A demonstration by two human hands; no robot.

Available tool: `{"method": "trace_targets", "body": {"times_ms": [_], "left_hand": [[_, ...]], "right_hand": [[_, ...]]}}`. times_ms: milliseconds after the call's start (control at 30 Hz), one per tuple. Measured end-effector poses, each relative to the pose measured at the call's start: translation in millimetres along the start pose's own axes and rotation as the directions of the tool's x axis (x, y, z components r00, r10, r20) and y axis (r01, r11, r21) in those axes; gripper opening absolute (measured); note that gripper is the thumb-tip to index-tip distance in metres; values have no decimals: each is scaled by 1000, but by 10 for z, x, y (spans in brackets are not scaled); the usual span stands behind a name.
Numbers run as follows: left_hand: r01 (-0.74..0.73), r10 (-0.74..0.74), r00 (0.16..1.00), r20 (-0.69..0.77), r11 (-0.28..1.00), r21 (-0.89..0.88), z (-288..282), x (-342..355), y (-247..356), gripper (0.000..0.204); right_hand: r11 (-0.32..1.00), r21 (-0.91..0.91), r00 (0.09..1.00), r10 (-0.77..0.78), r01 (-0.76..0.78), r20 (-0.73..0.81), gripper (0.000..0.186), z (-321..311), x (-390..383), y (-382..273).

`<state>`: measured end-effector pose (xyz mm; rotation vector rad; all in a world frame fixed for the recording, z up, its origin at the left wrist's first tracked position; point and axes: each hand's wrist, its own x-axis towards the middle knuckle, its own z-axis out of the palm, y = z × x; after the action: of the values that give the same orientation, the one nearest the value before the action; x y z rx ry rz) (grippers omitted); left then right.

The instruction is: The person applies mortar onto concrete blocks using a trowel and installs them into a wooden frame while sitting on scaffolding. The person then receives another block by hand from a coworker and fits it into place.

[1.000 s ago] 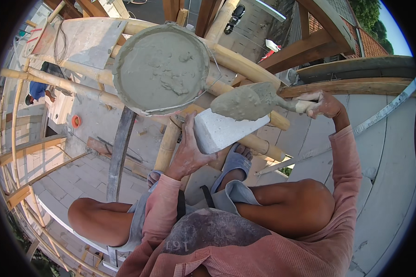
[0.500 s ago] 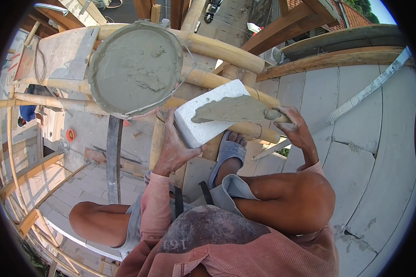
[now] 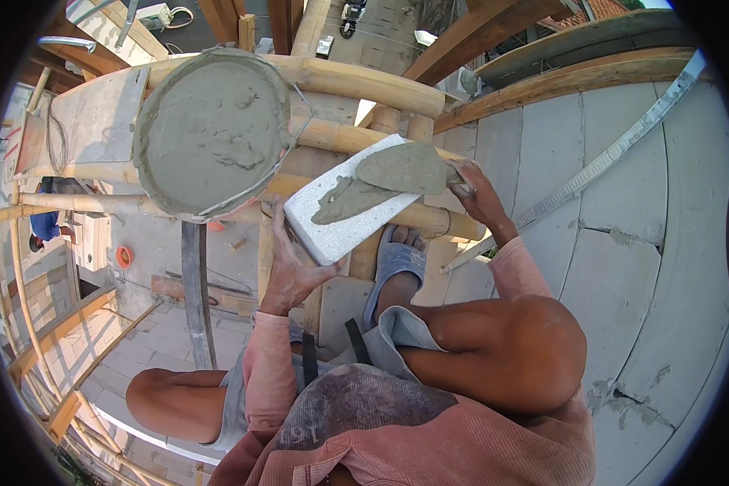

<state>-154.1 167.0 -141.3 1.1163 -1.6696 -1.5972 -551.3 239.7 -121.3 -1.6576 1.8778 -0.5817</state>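
Note:
My left hand (image 3: 290, 274) grips the near left end of a white lightweight concrete block (image 3: 344, 235), fingers along one side and thumb along the other. A streak of wet grey mortar (image 3: 350, 199) lies on the block's upper face. In my right hand (image 3: 482, 200) is the handle of a trowel (image 3: 401, 168); its mortar-coated blade rests over the far right part of the block. Just left of the block stands a round bucket (image 3: 287, 154) filled nearly to its rim with grey mortar, its wire handle leaning to the right.
Bamboo poles (image 3: 356, 85) run beneath the bucket and block. My sandalled foot (image 3: 398, 263) is right below the block. A pale block wall (image 3: 616, 300) rises on the right, with a long metal strip (image 3: 599, 166) across it. Lower left, another person (image 3: 47, 219) is by the scaffolding.
The trowel blade has shifted up and right across the block, leaving a mortar streak behind it. My right hand has moved slightly left and up; the left still holds the block.

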Motion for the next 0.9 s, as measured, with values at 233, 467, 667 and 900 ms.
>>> {"method": "trace_targets", "body": {"times_ms": [233,467,667,900], "left_hand": [[-25,25,1000,-11,999,-29,68,-8,-11,132],[-64,61,997,-43,996,-69,178,-23,-79,132],[-6,-14,983,-182,994,-108,316,-170,-254,131],[2,11,974,-226,998,57,561,-215,-124,127]], "right_hand": [[990,-122,977,43,-69,-207,48,121,-477,46],[918,64,861,389,-391,-329,54,539,-1140,-385],[872,-484,818,328,-69,473,34,-539,-830,-3037],[910,-398,832,304,-111,463,34,-373,-1097,-2941]]}}
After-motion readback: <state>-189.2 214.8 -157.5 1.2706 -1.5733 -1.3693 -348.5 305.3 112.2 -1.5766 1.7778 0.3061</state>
